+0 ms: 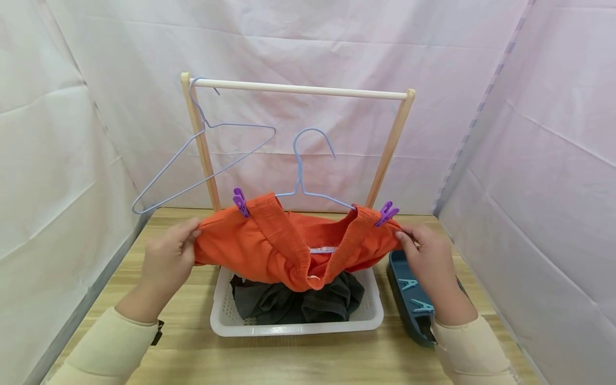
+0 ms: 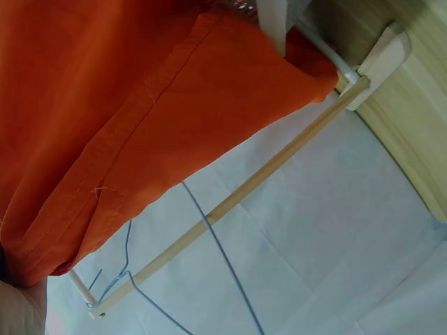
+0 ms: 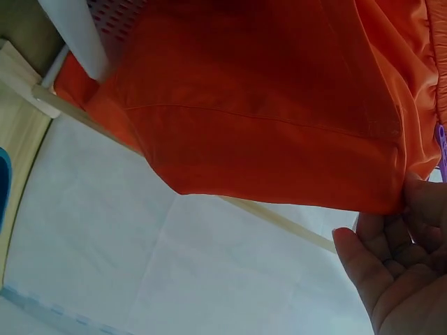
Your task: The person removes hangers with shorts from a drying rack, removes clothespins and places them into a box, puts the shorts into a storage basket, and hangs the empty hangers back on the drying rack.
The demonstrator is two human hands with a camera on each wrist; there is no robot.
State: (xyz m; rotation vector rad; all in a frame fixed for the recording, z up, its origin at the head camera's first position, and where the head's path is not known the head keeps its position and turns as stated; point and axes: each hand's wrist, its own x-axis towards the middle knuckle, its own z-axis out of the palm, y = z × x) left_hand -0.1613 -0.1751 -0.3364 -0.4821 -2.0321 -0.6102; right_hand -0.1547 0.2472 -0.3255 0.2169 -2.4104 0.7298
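Orange shorts (image 1: 250, 251) with a gathered elastic waistband hang from a light blue wire hanger (image 1: 300, 166). One purple clothespin (image 1: 240, 203) clips the waistband on the left, another purple clothespin (image 1: 386, 213) on the right. My left hand (image 1: 168, 259) pinches the left side edge of the cloth between thumb and fingers. At the opposite edge, my right hand (image 1: 430, 262) pinches the fabric; the right wrist view shows the thumb on the orange cloth (image 3: 265, 146). The waistband sags in a V at the middle, with a white label inside.
Beneath the shorts stands a white basket (image 1: 298, 330) with dark clothing (image 1: 332, 299). A wooden rack (image 1: 298, 89) behind bears an empty blue hanger (image 1: 240, 125) at its left end. To the right, a dark blue tray (image 1: 401, 299) holds light blue clothespins (image 1: 422, 306).
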